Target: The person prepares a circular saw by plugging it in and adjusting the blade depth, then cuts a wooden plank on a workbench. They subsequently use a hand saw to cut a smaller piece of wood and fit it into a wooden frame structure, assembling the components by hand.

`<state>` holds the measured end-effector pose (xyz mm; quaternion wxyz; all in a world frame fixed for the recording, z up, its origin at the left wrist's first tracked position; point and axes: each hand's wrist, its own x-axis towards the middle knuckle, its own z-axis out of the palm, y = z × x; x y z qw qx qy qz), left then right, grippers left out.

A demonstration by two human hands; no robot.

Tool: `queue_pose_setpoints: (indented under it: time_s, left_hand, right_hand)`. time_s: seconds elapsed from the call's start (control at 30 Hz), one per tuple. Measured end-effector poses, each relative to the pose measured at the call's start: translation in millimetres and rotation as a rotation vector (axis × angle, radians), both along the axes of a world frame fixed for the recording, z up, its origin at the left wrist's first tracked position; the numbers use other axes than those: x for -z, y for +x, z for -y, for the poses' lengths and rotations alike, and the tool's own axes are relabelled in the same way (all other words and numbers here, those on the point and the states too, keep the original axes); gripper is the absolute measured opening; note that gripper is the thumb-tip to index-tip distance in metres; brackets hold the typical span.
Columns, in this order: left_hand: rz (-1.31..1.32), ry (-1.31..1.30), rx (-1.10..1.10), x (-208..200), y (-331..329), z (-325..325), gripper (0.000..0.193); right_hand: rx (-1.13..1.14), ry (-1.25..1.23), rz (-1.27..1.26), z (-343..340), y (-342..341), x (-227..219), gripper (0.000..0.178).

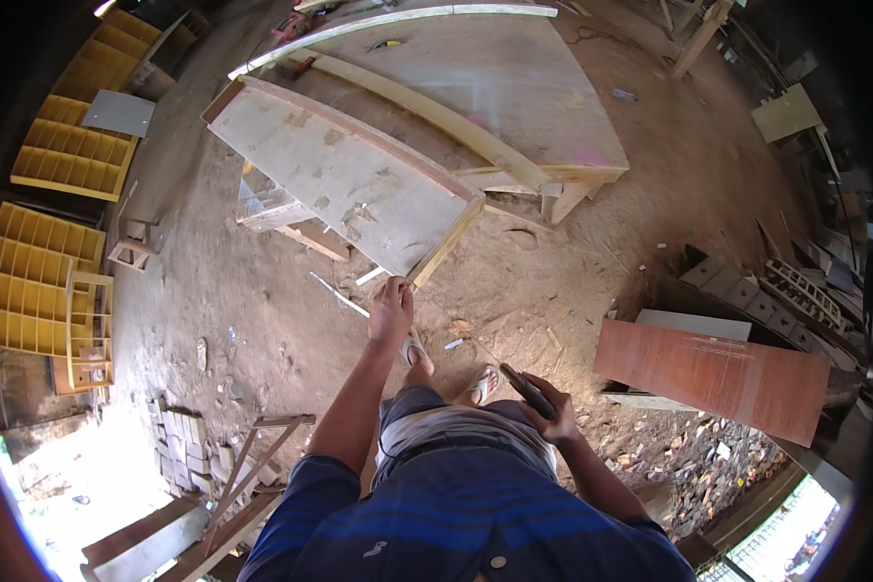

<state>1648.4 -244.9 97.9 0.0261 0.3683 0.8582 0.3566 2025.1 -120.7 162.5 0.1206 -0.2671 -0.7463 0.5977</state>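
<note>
Pale panel (335, 173): at 11 o'clock, overlapping the desk (565, 102) in view. Rim strips (447, 241) edge its 1- and 4-o'clock sides; patchy surface, judged unfinished. Left hand (391, 310): fingers curled at the panel's 5-o'clock corner; grip cannot be confirmed. Right hand (555, 415): grasping a dark-handled tool (527, 390). Legible labels on either: none.

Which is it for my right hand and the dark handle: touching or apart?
Touching. The head view shows the right hand gripping the dark handle, fingers against it.
</note>
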Motion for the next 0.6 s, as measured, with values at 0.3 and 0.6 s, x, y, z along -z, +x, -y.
queue_pose_setpoints:
  time_s: [0.3,0.6]
  left_hand:
    - [-0.007,-0.068,0.04,0.3,-10.6,-2.1,0.013]
    - [0.025,-0.024,0.029,-2.4,-3.8,-5.6,0.013]
  right_hand:
    - [-0.007,0.049,-0.103,-4.8,-126.0,50.4,0.053]
    - [0.0,-0.089,-0.077,-9.7,-33.0,67.5,0.057]
